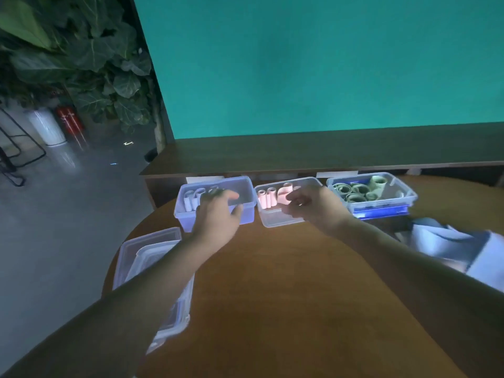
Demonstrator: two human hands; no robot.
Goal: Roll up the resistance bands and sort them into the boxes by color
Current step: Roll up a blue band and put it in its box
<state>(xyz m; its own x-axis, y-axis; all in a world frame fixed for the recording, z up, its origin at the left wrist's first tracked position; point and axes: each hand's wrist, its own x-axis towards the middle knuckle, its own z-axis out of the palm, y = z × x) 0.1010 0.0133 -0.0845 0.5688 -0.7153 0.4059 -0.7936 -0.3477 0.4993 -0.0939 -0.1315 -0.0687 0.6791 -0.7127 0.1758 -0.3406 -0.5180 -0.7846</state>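
Note:
Three clear plastic boxes stand in a row at the far edge of a round wooden table. The left box holds pale lavender rolled bands. Pink rolls lie in the middle box, and green rolls fill the right box. My left hand hovers over the front of the left box, fingers relaxed, holding nothing. My right hand hangs over the middle box with loosely curled fingers and nothing visible in it. Unrolled pale blue bands lie in a heap at the table's right edge.
A stack of clear lids rests at the table's left edge under my left forearm. A dark wooden shelf runs behind the boxes below a teal wall. On the floor at the left are plants and a red fire extinguisher.

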